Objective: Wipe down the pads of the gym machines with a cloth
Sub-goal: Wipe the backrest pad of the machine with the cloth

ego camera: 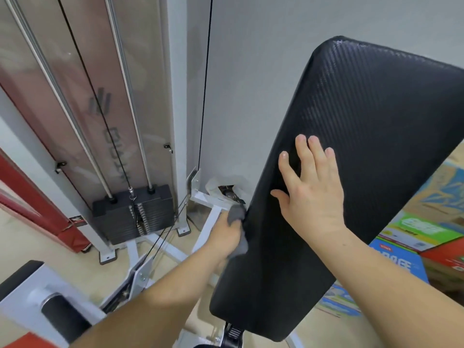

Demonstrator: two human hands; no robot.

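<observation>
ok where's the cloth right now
In the head view the grey cloth is low centre, gripped in the left hand against the left edge of the black pad.

The big black pad [371,136], long and bumpy with round corners, stands tilted up, and the small gray cloth [236,214] is bunched up and touching the pad's left edge, low down.

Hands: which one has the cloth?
The left hand grips the grey cloth at the left edge of the pad; the right hand lies flat on the pad face, holding nothing.
</observation>
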